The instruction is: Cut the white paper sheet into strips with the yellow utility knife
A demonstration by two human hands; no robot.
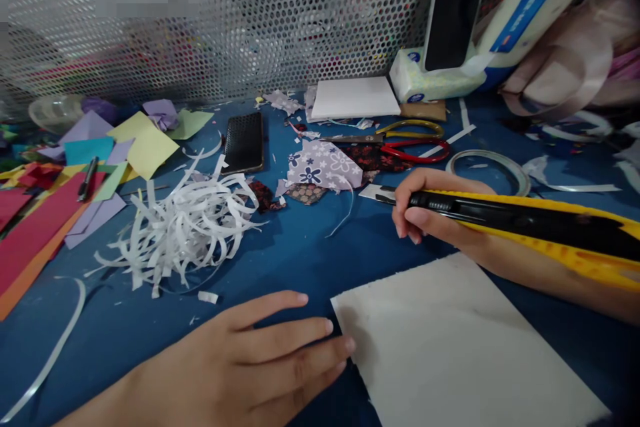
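Observation:
My right hand (435,210) grips a yellow and black utility knife (520,217), its blade out and pointing left above the table. Below it lies a white sheet of card (465,353), set at an angle on the blue tabletop. My left hand (270,353) rests flat with fingers stretched out, the fingertips at the card's left edge. Whether they press on the card or only hover by it, I cannot tell. Ahead of both hands are a piece of lilac flowered fabric (325,165) and scissors (410,140) with red and yellow handles.
A heap of white paper strips (185,227) lies left of centre, near a black phone (243,141). Coloured papers (145,143) spread at far left. A tape roll (490,170), a white pad (355,99) and an upright phone (457,10) stand toward a perforated metal panel (300,13).

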